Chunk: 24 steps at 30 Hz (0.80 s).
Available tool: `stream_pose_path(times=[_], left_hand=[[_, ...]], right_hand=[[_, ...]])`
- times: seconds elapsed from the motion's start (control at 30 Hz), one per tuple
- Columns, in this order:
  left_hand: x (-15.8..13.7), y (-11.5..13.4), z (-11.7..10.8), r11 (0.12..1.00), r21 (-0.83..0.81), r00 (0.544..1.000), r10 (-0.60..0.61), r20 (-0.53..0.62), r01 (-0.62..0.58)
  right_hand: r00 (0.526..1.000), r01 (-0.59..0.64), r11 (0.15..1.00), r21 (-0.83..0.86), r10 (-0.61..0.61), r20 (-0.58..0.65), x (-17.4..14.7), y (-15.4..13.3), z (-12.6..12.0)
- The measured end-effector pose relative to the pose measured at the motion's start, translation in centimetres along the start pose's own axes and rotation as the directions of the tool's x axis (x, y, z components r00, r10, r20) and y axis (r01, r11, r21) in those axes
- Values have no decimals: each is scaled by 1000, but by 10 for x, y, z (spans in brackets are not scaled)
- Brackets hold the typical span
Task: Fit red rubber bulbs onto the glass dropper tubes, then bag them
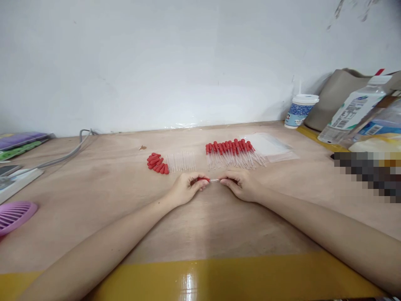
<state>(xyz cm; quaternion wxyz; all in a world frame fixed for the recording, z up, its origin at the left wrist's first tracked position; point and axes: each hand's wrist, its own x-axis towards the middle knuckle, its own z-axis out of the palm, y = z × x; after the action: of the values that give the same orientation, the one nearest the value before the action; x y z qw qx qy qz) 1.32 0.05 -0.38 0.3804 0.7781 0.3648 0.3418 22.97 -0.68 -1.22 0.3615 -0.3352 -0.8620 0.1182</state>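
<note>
My left hand [188,187] is closed around a red rubber dropper bulb [203,179]. My right hand [239,184] pinches the clear, thin dropper tube [214,180], whose other end meets that bulb. Behind my left hand lies a curved cluster of loose red bulbs [157,163]. Beside them is a row of bare clear tubes [181,161]. Droppers with red bulbs on clear stems [230,147] are lined up beyond my right hand, several of them overlapping.
A clear plastic bag [269,145] lies behind the droppers. At right stand a lidded paper cup [301,112], a tilted plastic bottle [354,110] and a grey container [328,98]. A grey cable [67,154] and a pink slatted object [15,216] are at left. Yellow tape [238,276] covers the near edge.
</note>
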Motion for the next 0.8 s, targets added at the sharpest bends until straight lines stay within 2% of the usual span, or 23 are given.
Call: stream_pose_path(times=[0.13,0.37,0.63,0.8], left_hand=[[-2,2,1,1000,-6,999,-23,36,24],[-1,0,0,992,110,998,-59,3,58],[0,1,-2,988,152,998,-30,-49,37],[-1,1,-1,985,170,998,-3,-57,13]], right_hand=[[1000,6,999,-42,-5,30,1,2,-1],[1000,-3,950,-311,-3,-19,-2,-5,3],[996,86,969,-234,-88,0,-1,-1,-4],[986,153,944,-291,-168,-26,-2,3,-1]])
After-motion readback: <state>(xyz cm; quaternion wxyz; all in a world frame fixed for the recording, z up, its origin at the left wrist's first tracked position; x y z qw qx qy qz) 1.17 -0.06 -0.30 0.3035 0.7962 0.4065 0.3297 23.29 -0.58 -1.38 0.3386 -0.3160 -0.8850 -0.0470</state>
